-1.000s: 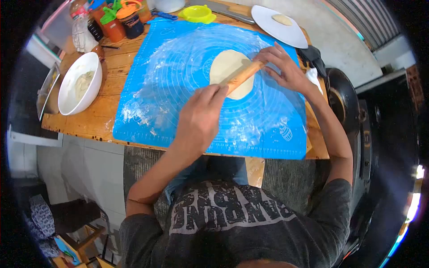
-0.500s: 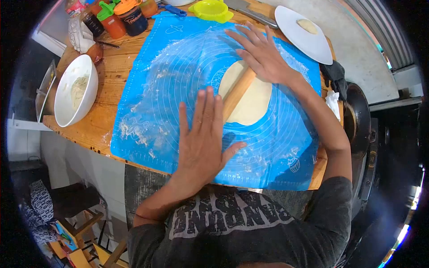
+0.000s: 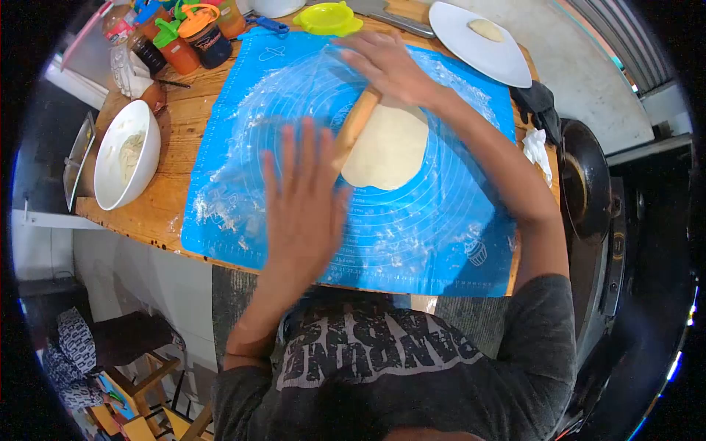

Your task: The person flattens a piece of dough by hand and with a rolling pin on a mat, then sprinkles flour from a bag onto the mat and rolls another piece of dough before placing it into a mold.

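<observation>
A wooden rolling pin (image 3: 356, 131) lies aslant over the left edge of a flat, pale round of dough (image 3: 390, 147) on the blue mat (image 3: 441, 250). My left hand (image 3: 303, 202), somewhat blurred, is open with its fingers stretched out, beside the pin's near end. At the pin's far end, my right hand (image 3: 390, 70) rests with its palm over the wood and its fingers extended, also blurred. White flour is scattered over the mat. Whether my left palm touches the pin is hard to tell.
A white bowl (image 3: 151, 158) with dough stands at the left, below several sauce bottles (image 3: 202, 35). At the back are a yellow-green strainer (image 3: 327, 18), a knife (image 3: 401, 23) and a white plate (image 3: 471, 55) with dough. A dark pan (image 3: 585, 184) is at the right.
The rolling pin and both hands have moved left and away, toward the dough's left edge. More of the dough shows to the pin's right. The whole view has shifted slightly.
</observation>
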